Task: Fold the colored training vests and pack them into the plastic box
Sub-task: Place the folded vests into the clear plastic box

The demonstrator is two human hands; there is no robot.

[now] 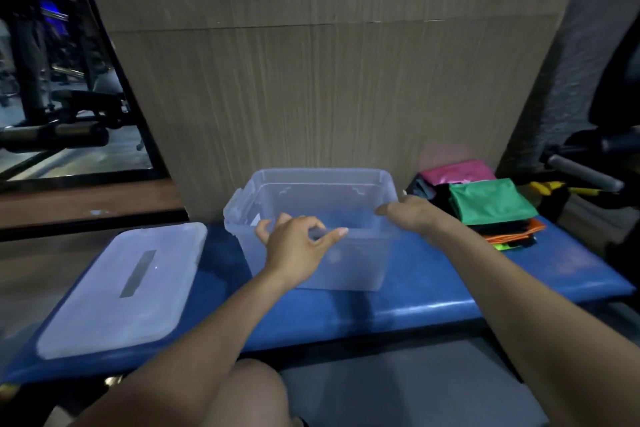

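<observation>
Nearest to me are my own bare knee [242, 392] and forearms, reaching out over the near edge of the blue padded bench [433, 288]. At the middle of the bench, toward its far edge, stands the clear rectangular plastic box [311, 204], open at the top, and I can see nothing inside it. My left hand [298, 246] is at the box's near rim, fingers loosely curled with the thumb and forefinger apart; I cannot tell whether it actually touches the rim, and it does not hold anything that I can see. My right hand [412, 215] reaches to the box's right rim with the fingers stretched forward and relaxed, lying on or just over that edge; it grips nothing visible.

On the left end of the bench lies the clear flat plastic lid [121, 288], apart from the box, with a dark strip along its middle.

At the right end of the bench, just beside the box, sits the stack of folded colored training vests [491, 204]: a green one on top, a pink one behind it, orange, black and yellow-green edges showing below.

Behind the bench rises a wood-grain panel [329, 80].
</observation>
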